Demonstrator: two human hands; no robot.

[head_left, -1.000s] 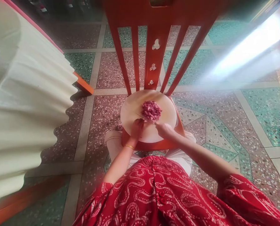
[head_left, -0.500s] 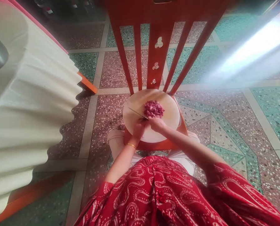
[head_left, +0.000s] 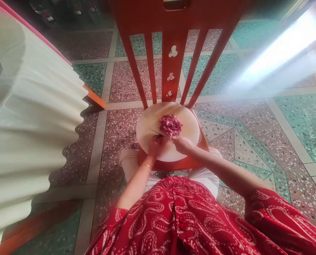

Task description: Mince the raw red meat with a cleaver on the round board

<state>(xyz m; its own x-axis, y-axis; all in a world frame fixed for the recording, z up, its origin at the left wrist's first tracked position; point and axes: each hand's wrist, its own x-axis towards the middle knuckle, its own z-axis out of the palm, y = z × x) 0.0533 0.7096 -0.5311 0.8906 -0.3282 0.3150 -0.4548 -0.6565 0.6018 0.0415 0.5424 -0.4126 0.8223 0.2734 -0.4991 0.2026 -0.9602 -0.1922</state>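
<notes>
Meat: a heap of minced pink-red meat (head_left: 170, 125) is seen slightly beyond the middle of the board, just ahead of both hands.
Board: a round pale chopping board (head_left: 149, 122) is laid on the seat of an orange chair (head_left: 173, 32), whose slatted back rises beyond it.
Knife: a thin blade (head_left: 158, 133) is seen low over the board, running left from the near edge of the meat; its tip points left and away.
Right hand: the right hand (head_left: 183, 145) is placed at the near right edge of the heap, its grip closed around the knife handle as far as can be seen; the handle itself is hidden.
Left hand: the left hand (head_left: 155, 146) is held beside the right one, fingers curled near the blade's base; whether its grip pinches anything cannot be told. A gold bangle (head_left: 147, 165) is worn at the wrist.
Surroundings: a pleated cream cloth (head_left: 33, 117) is draped at the left; a tiled terrazzo floor (head_left: 253, 117) lies beneath.
</notes>
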